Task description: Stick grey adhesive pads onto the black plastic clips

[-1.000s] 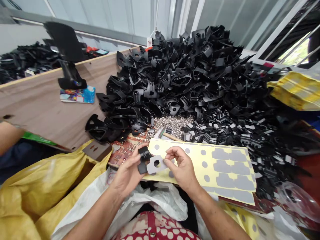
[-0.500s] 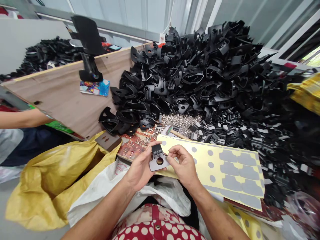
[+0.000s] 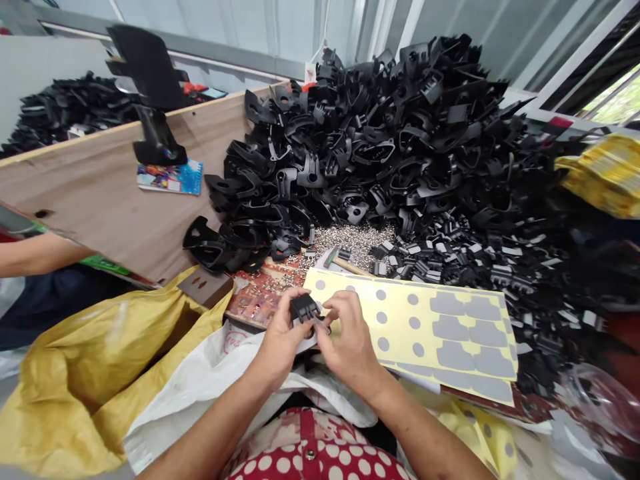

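My left hand point(image 3: 284, 343) is closed around a small black plastic part point(image 3: 304, 308), held just above the near edge of the table. At its right side, my right hand point(image 3: 347, 337) pinches with thumb and fingertips at the part's edge; whether something small sits between those fingertips is too hidden to tell. Behind and to the right of the hands lies a yellow sticker sheet point(image 3: 399, 333) with grey dots and larger grey shapes. Small metal pieces point(image 3: 350, 240) are heaped beyond the sheet, beside a hammer with a wooden handle point(image 3: 353, 266).
A tall pile of black plastic parts point(image 3: 360, 147) fills the back. Smaller black clips point(image 3: 450, 250) lie at right. A wooden board point(image 3: 100, 173) stands left, with another person's arm point(image 3: 40, 255) behind it. Yellow sack point(image 3: 95, 360) and white sack point(image 3: 190, 387) hang in front.
The black part has been tilted in my left hand, so its grey flat face with the hole is now mostly hidden. My right fingers have closed in on it. The whole view has shifted slightly.
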The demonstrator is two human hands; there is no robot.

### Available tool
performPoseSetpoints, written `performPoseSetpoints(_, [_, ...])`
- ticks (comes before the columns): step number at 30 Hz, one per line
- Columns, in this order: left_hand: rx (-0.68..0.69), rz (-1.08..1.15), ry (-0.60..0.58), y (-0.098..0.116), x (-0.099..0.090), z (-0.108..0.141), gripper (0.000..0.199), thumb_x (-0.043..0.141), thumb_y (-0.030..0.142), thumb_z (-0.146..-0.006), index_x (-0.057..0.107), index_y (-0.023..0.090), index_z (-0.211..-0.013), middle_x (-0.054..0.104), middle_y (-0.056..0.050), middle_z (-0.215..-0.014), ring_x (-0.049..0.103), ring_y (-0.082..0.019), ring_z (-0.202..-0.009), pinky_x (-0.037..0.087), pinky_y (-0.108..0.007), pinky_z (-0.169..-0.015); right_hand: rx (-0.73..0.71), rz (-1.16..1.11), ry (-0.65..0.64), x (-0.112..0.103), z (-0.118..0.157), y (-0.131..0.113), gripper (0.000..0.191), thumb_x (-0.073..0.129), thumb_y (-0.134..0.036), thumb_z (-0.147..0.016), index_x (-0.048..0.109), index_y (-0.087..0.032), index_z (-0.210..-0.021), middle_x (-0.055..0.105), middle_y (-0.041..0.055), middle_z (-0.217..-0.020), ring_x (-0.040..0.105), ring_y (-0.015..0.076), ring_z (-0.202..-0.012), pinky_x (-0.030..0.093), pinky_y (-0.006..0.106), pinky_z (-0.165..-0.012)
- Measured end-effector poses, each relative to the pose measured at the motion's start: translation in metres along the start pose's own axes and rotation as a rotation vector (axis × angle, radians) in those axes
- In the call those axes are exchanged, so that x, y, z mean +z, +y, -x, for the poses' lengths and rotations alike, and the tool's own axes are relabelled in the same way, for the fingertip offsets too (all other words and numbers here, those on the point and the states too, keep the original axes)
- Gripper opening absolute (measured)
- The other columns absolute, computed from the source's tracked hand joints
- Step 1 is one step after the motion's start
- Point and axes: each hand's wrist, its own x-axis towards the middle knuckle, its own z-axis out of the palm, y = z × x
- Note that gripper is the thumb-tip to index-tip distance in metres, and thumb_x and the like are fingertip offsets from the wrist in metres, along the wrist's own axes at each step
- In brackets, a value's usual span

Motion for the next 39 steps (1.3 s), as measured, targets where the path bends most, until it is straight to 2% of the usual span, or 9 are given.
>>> performPoseSetpoints(7, [0.083, -0.242, 0.041, -0.015, -0.011, 0.006, 0.038, 0.070, 0.029, -0.086, 0.053, 0.029, -0.120, 0.059, 0.002, -0.099, 0.058, -0.015, -0.073, 0.052, -0.025, -0.063, -0.187, 0.621, 0.088, -0.031, 0.012, 0.017, 0.060, 0.074, -0.047, -0.087, 0.050, -0.023, -0.138, 0.054, 0.0204, -0.131, 0.055, 0.0402, -0.115, 0.045, 0.060, -0.095])
performPoseSetpoints(12, [0.319, -0.934, -0.399, 0.002, -0.046, 0.016, 0.045, 0.053, 0.015, -0.089, 0.062, 0.030, -0.131, 0.068, -0.007, -0.112, 0.066, -0.026, -0.103, 0.055, -0.036, -0.090, -0.200, 0.648, -0.276, -0.092, 0.020, 0.057, 0.037, 0.066, -0.034, -0.096, 0.062, -0.022, -0.130, 0.067, 0.0153, -0.129, 0.057, 0.0361, -0.125, 0.043, 0.056, -0.106])
performPoseSetpoints(15, [0.272, -1.309, -0.575, -0.001, -0.068, 0.019, 0.061, 0.051, 0.008, -0.086, 0.059, 0.033, -0.141, 0.069, -0.008, -0.116, 0.068, -0.027, -0.104, 0.055, -0.040, -0.092, -0.292, 0.704, -0.463, -0.100, 0.026, 0.076, 0.051, 0.062, -0.033, -0.099, 0.053, -0.020, -0.147, 0.058, 0.0137, -0.149, 0.041, 0.0382, -0.146, 0.027, 0.065, -0.120])
performPoseSetpoints(18, [0.259, -1.469, -0.519, -0.010, -0.081, 0.023, 0.068, 0.052, 0.003, -0.081, 0.057, 0.030, -0.142, 0.068, -0.009, -0.123, 0.067, -0.027, -0.111, 0.055, -0.039, -0.096, -0.292, 0.658, -0.524, -0.075, 0.020, 0.078, 0.057, 0.056, -0.031, -0.101, 0.044, -0.017, -0.154, 0.049, 0.0140, -0.158, 0.035, 0.0350, -0.152, 0.022, 0.064, -0.125])
performPoseSetpoints(22, [0.509, -1.445, -0.358, -0.008, -0.082, 0.031, 0.033, 0.050, 0.013, -0.094, 0.068, 0.024, -0.119, 0.074, -0.006, -0.096, 0.073, -0.021, -0.083, 0.057, -0.030, -0.075, -0.209, 0.527, -0.534, -0.013, -0.003, 0.060, 0.058, 0.063, -0.036, -0.096, 0.050, -0.017, -0.149, 0.049, 0.0151, -0.158, 0.035, 0.0363, -0.151, 0.021, 0.064, -0.125])
performPoseSetpoints(26, [0.879, -1.355, -0.156, 0.015, -0.063, 0.033, 0.010, 0.056, 0.020, -0.099, 0.066, 0.021, -0.101, 0.067, 0.000, -0.074, 0.065, -0.016, -0.061, 0.047, -0.027, -0.059, -0.133, 0.417, -0.425, 0.048, -0.019, 0.043, 0.062, 0.071, -0.039, -0.088, 0.051, -0.017, -0.144, 0.052, 0.0160, -0.153, 0.036, 0.0356, -0.148, 0.016, 0.064, -0.126])
performPoseSetpoints(31, [1.070, -1.230, -0.062, 0.028, -0.023, 0.010, 0.018, 0.059, 0.015, -0.097, 0.064, 0.019, -0.114, 0.067, -0.007, -0.097, 0.066, -0.021, -0.087, 0.052, -0.032, -0.079, -0.066, 0.331, -0.309, 0.086, -0.034, 0.033, 0.038, 0.066, -0.029, -0.089, 0.058, -0.016, -0.123, 0.062, 0.0143, -0.131, 0.052, 0.0287, -0.132, 0.035, 0.048, -0.120])
performPoseSetpoints(34, [1.032, -1.175, -0.052, 0.024, -0.006, -0.012, 0.025, 0.056, 0.018, -0.098, 0.063, 0.018, -0.122, 0.065, -0.012, -0.115, 0.063, -0.026, -0.106, 0.053, -0.039, -0.093, -0.204, 0.224, -0.379, 0.065, -0.041, 0.022, 0.027, 0.062, -0.022, -0.089, 0.061, -0.019, -0.116, 0.067, 0.0078, -0.115, 0.061, 0.0233, -0.114, 0.051, 0.034, -0.101])
performPoseSetpoints(39, [0.925, -1.189, -0.122, 0.012, 0.006, -0.033, 0.033, 0.050, 0.022, -0.101, 0.059, 0.018, -0.134, 0.062, -0.014, -0.125, 0.061, -0.028, -0.117, 0.053, -0.045, -0.100, -0.206, 0.380, -0.184, -0.035, -0.014, 0.028, 0.021, 0.054, -0.014, -0.094, 0.068, -0.022, -0.108, 0.070, 0.0089, -0.109, 0.061, 0.0251, -0.106, 0.047, 0.046, -0.103])
